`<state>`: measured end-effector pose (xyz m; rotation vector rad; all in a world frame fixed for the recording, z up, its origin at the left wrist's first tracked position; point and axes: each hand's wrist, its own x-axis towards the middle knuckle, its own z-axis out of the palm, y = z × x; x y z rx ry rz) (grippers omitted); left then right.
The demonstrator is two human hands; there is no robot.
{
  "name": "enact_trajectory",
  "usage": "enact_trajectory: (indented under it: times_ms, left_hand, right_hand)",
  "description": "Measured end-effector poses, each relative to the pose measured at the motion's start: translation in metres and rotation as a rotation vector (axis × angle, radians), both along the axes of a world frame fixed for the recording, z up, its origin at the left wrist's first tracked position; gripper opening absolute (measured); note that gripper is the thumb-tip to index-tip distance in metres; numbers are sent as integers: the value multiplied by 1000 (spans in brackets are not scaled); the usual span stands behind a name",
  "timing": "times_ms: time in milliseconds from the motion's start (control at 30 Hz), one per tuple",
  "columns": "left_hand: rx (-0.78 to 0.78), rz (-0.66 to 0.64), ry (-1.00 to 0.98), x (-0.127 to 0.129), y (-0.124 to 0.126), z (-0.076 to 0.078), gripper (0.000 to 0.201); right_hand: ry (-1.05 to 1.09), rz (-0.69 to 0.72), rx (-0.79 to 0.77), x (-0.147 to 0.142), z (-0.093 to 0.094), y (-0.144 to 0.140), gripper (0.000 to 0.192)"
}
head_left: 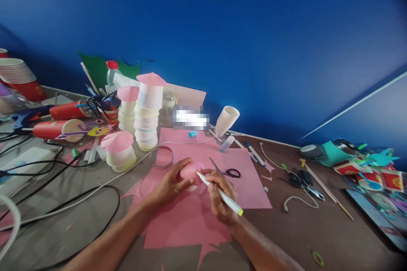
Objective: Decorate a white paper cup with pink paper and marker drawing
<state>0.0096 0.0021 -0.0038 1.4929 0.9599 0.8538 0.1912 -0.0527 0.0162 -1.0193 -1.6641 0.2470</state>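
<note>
My left hand (173,181) is closed around a small paper cup with a pink paper top (189,171); a bit of white shows beneath the pink. In my right hand (221,197) is a white marker with yellow ends (231,204), its tip at the right side of the pink top. Both hands are over pink paper sheets (187,224). Scissors (233,173) lie just beyond my right hand, partly hidden by it. A roll of tape or ring (162,156) sits beyond my left hand.
Towers of white cups with pink cone tops (146,131) stand at the back left. Black and white cables (95,192) cross the left side. A white cup stack (227,120) leans near the blue wall (254,51). A phone (375,216) lies at right.
</note>
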Motion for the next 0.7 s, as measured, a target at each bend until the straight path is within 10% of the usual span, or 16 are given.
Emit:
enact_trajectory:
  times_ms: [700]
  left_hand:
    - [-8,-4,-6,0,-1,3,65]
  right_hand:
    - [167,54,-37,4,-3,2,13]
